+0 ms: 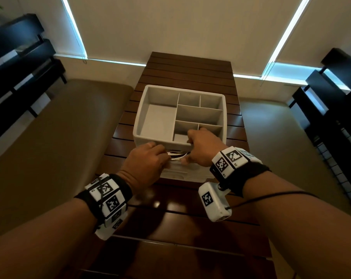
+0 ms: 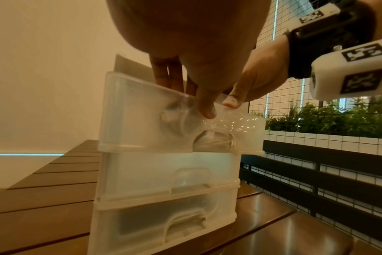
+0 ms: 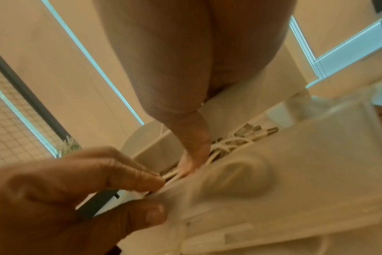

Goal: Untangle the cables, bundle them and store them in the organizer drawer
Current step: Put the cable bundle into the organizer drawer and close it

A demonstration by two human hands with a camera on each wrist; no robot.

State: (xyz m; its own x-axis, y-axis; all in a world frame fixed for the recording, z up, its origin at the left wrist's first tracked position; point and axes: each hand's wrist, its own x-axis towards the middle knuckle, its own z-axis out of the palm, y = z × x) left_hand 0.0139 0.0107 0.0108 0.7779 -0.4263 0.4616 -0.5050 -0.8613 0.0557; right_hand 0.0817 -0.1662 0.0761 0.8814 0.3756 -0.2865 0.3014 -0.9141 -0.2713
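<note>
A white organizer [image 1: 138,125] with a divided top tray stands on the slatted wooden table [image 1: 190,222]. Its translucent top drawer [image 2: 131,112] is pulled out a little. A bundle of white cables [image 1: 178,156] lies inside it; the cables [image 3: 227,144] show their plugs in the right wrist view. My left hand [image 1: 148,160] pinches the drawer's front wall, fingers inside and thumb [image 2: 207,108] outside. My right hand [image 1: 198,146] curls its fingers over the tray's front rim, and its thumb [image 3: 194,155] presses down on the cables.
Two lower drawers [image 2: 164,176] are closed. Beige cushioned benches [image 1: 59,137] flank the table. Black wire racks [image 1: 19,67] stand at both sides, and a planter [image 2: 338,124] is beyond the right rack. Bare tabletop [image 1: 190,73] lies behind the organizer.
</note>
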